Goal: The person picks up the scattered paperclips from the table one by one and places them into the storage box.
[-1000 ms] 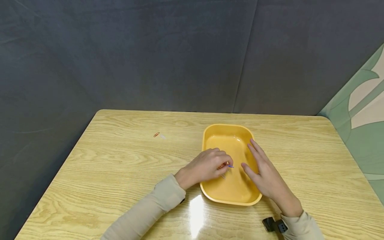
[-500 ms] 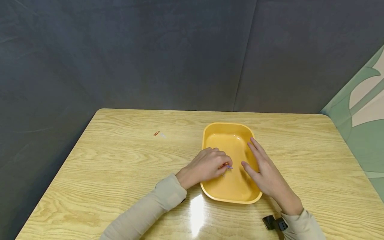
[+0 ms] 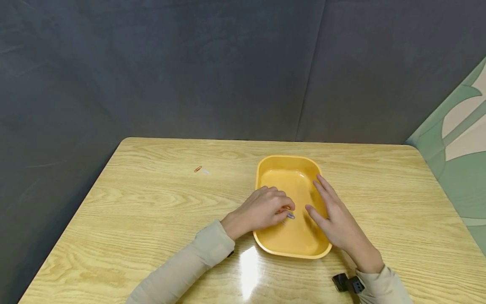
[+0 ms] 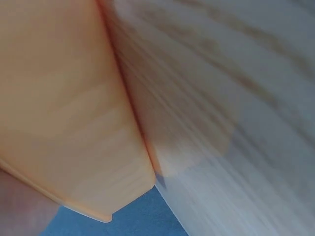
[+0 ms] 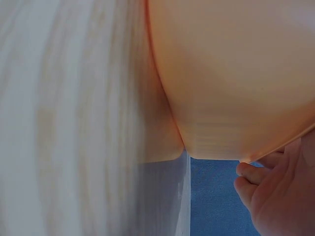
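Over the yellow tray point(image 3: 287, 254), my left hand point(image 3: 265, 209) has its fingers curled and pinches a few small paper clips. Orange ones show between thumb and forefinger, and a purple paper clip point(image 3: 290, 216) shows at the thumb tip. A faint pale streak lies just below the thumb. My right hand point(image 3: 339, 223) is at the tray's right rim with its fingers and thumb spread apart, holding nothing. Both wrist views show mainly the tray's outer wall point(image 4: 64, 98); the right wrist view also shows the right hand's fingers point(image 5: 253, 173) by the rim.
On the wooden table point(image 3: 152, 211), left of the tray, lie a red paper clip point(image 3: 198, 169) and a pale, whitish one point(image 3: 205, 171). A dark wrist device point(image 3: 348, 283) sits by the right sleeve. A dark curtain point(image 3: 212, 76) stands behind the table.
At my left fingertips the purple paper clip has shifted slightly down and tilted, and the pale streak below has blurred. Both hands stay nearly where they were.
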`<state>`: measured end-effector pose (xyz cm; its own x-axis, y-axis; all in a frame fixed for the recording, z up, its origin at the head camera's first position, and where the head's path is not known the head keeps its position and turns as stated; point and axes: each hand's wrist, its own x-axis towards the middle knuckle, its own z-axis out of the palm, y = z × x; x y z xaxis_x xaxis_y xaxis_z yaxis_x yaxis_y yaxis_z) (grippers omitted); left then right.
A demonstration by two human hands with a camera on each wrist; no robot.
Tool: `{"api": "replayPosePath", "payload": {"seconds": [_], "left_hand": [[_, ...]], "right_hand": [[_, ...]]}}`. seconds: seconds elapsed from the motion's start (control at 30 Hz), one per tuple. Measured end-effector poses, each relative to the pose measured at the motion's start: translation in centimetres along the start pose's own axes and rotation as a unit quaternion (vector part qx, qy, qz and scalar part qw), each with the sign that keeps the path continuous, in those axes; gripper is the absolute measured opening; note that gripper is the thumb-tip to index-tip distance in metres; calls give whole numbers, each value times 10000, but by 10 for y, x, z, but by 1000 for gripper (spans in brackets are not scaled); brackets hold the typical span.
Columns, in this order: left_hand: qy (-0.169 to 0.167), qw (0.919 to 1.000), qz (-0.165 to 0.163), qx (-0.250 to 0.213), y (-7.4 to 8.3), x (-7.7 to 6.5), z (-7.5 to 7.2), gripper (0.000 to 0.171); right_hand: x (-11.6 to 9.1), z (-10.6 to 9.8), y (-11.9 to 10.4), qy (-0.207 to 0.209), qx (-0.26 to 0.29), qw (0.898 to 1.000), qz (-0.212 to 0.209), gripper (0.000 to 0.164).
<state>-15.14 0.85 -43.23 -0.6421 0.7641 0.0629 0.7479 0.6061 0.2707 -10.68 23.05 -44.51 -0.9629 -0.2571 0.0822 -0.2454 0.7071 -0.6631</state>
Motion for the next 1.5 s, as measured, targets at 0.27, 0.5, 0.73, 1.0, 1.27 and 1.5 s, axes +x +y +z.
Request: {"api": "replayPosePath", "payload": {"seconds": [0.27, 0.5, 0.73, 1.0, 1.27, 1.5], "left_hand": [[224, 9979, 135, -601, -6, -4, -11, 16], [796, 9946, -9, -673, -19, -14, -22, 17], [1285, 9884, -97, -805, -34, -21, -31, 16], [1475, 9869, -268, -598, -50, -29, -33, 17], [1646, 9825, -586, -649, -70, -41, -37, 17], [1576, 9830, -828, -454, -87, -52, -35, 18]], "right_hand": [[0, 0, -2, -48, -1, 10000, 68, 71], [0, 1, -3, -84, 23, 9999, 63, 72], [0, -1, -2, -84, -23, 10000, 46, 73], [0, -2, -1, -41, 23, 10000, 4, 73], [0, -1, -1, 3, 3, 10000, 2, 72], [0, -1, -1, 33, -11, 10000, -33, 72]]}}
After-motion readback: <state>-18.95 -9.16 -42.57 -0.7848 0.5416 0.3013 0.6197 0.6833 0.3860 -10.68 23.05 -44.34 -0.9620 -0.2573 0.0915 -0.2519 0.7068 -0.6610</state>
